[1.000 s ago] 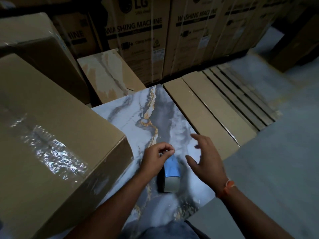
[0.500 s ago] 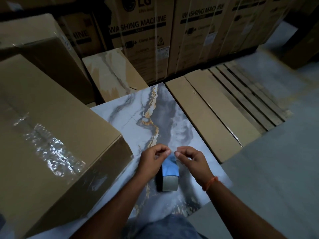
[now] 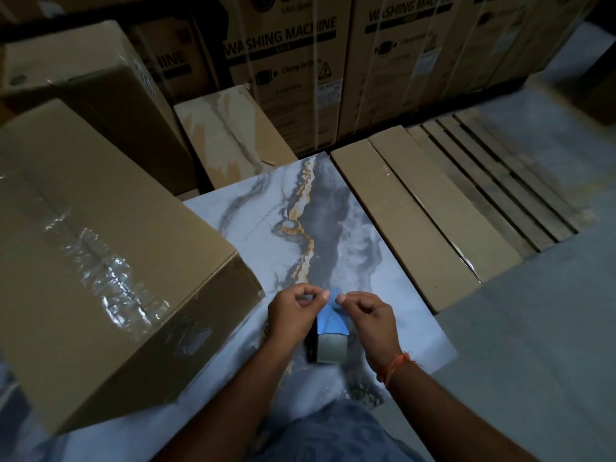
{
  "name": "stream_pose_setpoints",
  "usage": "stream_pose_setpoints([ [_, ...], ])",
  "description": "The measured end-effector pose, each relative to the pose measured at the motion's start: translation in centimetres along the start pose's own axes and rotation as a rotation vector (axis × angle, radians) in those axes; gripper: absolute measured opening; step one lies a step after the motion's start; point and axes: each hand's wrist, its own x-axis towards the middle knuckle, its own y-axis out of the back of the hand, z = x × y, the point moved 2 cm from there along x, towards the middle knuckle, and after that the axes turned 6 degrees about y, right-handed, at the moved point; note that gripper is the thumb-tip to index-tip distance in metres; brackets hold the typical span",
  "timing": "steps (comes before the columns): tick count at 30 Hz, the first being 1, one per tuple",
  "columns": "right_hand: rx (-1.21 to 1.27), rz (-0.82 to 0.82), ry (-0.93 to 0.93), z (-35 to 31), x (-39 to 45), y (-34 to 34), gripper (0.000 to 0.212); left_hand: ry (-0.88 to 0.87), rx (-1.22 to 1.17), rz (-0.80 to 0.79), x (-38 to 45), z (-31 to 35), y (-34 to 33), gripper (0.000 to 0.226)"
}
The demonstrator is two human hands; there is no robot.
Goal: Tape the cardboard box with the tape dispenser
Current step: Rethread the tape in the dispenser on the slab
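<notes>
Hands (image 3: 330,315) below "WASHING MACHINE" cartons (image 3: 286,78)

The slab (image 3: 293,235) is my landmark. The dispenser (image 3: 330,335) stands on its near part, between my two hands: my left hand (image 3: 293,315) touches its left side, my right hand (image 3: 370,318) is just right of it, both above the slab. The box (image 3: 100,261) rests on the slab's left part, well left of the dispenser. Flat cartons (image 3: 420,221) lie along the slab's right edge, with slats (image 3: 500,181) beyond them, farther right. Behind the slab lies a smaller carton (image 3: 230,135), and behind that stand the washing machine cartons (image 3: 290,68). My knee (image 3: 333,435) is at the slab's near edge.
</notes>
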Motion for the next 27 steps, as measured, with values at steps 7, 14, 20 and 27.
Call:
stream_pose_setpoints([
  [7,-0.066,0.031,-0.031,0.6,-0.9,-0.5,0.036,0.112,-0.014,0.010,-0.1,-0.9,-0.9,0.018],
  [14,-0.153,0.164,-0.052,0.2,-1.8,-0.5,0.024,0.123,0.060,0.025,-1.1,-0.4,-1.0,0.017],
  [20,-0.205,0.178,-0.089,0.2,-1.8,-0.7,0.016,0.101,0.130,0.069,-1.4,-0.1,-0.7,0.019],
  [27,-0.251,0.220,-0.168,0.6,-1.6,-1.0,0.013,0.102,0.158,0.112,-1.7,-0.3,-0.6,0.012],
])
